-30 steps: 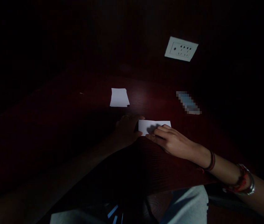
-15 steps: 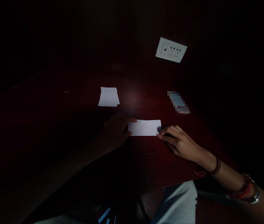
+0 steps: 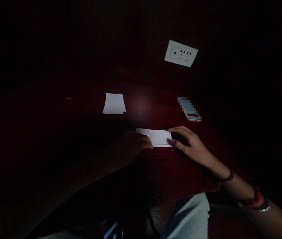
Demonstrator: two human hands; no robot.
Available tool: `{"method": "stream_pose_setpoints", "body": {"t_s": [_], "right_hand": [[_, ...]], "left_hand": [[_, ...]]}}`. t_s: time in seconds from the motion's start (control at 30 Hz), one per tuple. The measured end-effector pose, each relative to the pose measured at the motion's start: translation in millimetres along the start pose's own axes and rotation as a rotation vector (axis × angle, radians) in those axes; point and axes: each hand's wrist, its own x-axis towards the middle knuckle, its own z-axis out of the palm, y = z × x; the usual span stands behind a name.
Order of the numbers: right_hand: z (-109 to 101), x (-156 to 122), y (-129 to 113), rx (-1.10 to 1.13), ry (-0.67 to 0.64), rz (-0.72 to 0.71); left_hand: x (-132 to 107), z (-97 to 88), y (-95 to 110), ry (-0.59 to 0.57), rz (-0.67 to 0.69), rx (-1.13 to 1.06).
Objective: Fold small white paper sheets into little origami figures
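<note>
A folded strip of white paper (image 3: 161, 136) lies lengthwise on the dark red table. My left hand (image 3: 128, 147), in deep shadow, covers the strip's left part, its fingers bent over the paper to the front edge; its thumb is hard to make out. At the opposite end is my right hand (image 3: 193, 144). Its index fingertip touches the far right corner, and the thumb tip is at the near right corner, with a gap between them.
A small stack of white paper sheets (image 3: 114, 103) lies farther back on the table (image 3: 155, 172). At the right back rests a phone (image 3: 191, 111), its screen partly blurred out. A white socket plate (image 3: 181, 53) is on the wall. The table's front edge is above my jeans (image 3: 190, 215).
My left hand has moved right, from the strip's left end onto the paper. My right hand's thumb and index finger have spread from a pinch at the near corner.
</note>
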Motion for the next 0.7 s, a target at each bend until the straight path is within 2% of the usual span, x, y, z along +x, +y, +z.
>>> {"method": "stream_pose_setpoints", "body": {"t_s": [0.17,0.3,0.37,0.43,0.47,0.53,0.63,0.7], "right_hand": [[1,12,-17,-0.1,-0.184,-0.22],[2,24,-14,-0.109,-0.302,-0.309],[1,29,-6,-0.113,-0.23,-0.255],[-2,31,2,-0.105,-0.109,-0.105],[-3,31,4,-0.086,-0.101,-0.029],[-3,28,4,-0.021,-0.169,0.097],[3,21,-6,0.101,-0.255,0.184],[10,17,-15,0.131,-0.228,0.219]], "left_hand": [[-2,0.2,-1,0.054,-0.049,0.045],[-4,0.1,-4,0.033,-0.067,0.059],[-4,-0.4,-5,0.035,-0.076,0.061],[-3,-0.1,-5,0.064,-0.081,0.065],[-2,0.6,-4,0.074,-0.082,0.076],[0,2.6,-1,0.081,-0.082,0.121],[3,5.3,6,0.029,-0.108,0.203],[4,4.8,11,0.01,-0.143,0.227]]}}
